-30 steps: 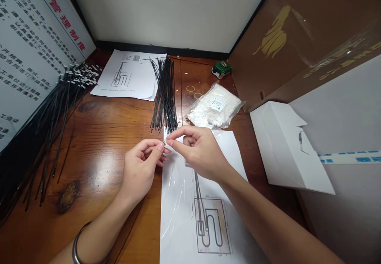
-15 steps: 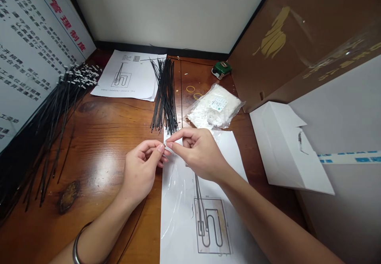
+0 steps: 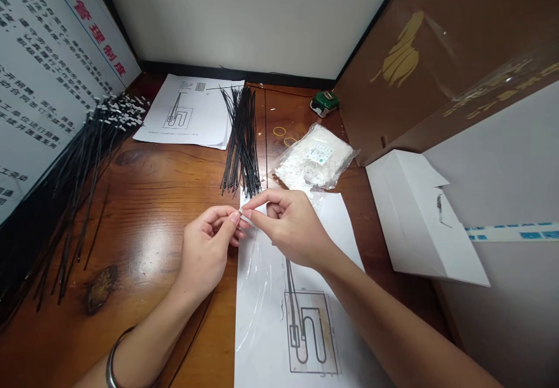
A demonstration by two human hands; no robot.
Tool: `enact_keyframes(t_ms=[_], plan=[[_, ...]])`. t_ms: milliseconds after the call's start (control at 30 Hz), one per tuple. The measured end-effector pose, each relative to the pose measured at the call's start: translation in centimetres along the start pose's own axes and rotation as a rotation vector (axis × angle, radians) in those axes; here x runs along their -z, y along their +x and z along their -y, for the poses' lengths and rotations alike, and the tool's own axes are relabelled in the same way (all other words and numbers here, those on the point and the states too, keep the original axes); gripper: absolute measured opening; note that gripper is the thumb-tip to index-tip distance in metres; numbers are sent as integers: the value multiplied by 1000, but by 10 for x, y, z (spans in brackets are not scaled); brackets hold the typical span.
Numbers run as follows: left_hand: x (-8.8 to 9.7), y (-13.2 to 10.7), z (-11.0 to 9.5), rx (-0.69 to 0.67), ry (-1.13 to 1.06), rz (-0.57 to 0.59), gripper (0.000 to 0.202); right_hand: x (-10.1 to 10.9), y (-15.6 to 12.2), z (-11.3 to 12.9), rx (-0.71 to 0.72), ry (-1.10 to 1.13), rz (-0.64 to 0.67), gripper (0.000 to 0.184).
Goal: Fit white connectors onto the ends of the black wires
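Observation:
Above the sheet's far left edge, both my hands meet fingertip to fingertip. My left hand (image 3: 209,242) is closed in a pinch on the end of a thin black wire (image 3: 192,341), which trails below the wrist toward the near edge. My right hand (image 3: 292,225) pinches a tiny white connector (image 3: 241,211) against that end; fingers cover most of it, so how far the two are joined is hidden. Just beyond lies a bundle of black wires (image 3: 241,143). A clear plastic bag of white connectors (image 3: 317,158) lies behind my right hand.
A printed drawing (image 3: 262,341) under plastic lies below my hands, another sheet (image 3: 148,126) at the back left. Black wires with white ends (image 3: 117,111) lean along the left board. A green tape measure (image 3: 324,103), rubber bands (image 3: 279,131) and a white box (image 3: 419,219) are around.
Both hands stay nearly in place, still pinched together. The fingertips shift very slightly left, and the trailing wire moves a little.

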State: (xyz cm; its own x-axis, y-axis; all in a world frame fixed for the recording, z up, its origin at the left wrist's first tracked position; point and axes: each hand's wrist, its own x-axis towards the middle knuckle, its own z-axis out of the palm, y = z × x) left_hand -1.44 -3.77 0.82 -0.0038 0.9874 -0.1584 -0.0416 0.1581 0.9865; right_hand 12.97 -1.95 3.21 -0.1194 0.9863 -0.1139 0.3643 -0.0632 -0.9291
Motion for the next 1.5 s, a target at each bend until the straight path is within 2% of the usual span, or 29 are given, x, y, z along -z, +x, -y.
enact_keyframes(t_ms=[167,333,400,467,600,700,967,1500], plan=[[0,-2,-1,-5,28,14,19,9,3,3,5,56,-65,11],[1,-5,-1,-31,77,109,17,39,10,5,44,81,-375,11],[1,-6,-1,-48,94,138,17,47,10,5,55,71,-429,10],[1,-6,-1,-49,105,137,19,49,10,5,53,56,-357,9],[1,-6,-1,-41,102,116,19,35,5,6,51,11,-58,9],[1,-5,-2,-57,87,110,18,25,3,8,31,-16,51,9],[0,-4,-2,-72,55,98,15,19,1,6,54,-102,80,10],[2,-4,0,-73,68,75,13,16,1,7,15,-76,137,11]])
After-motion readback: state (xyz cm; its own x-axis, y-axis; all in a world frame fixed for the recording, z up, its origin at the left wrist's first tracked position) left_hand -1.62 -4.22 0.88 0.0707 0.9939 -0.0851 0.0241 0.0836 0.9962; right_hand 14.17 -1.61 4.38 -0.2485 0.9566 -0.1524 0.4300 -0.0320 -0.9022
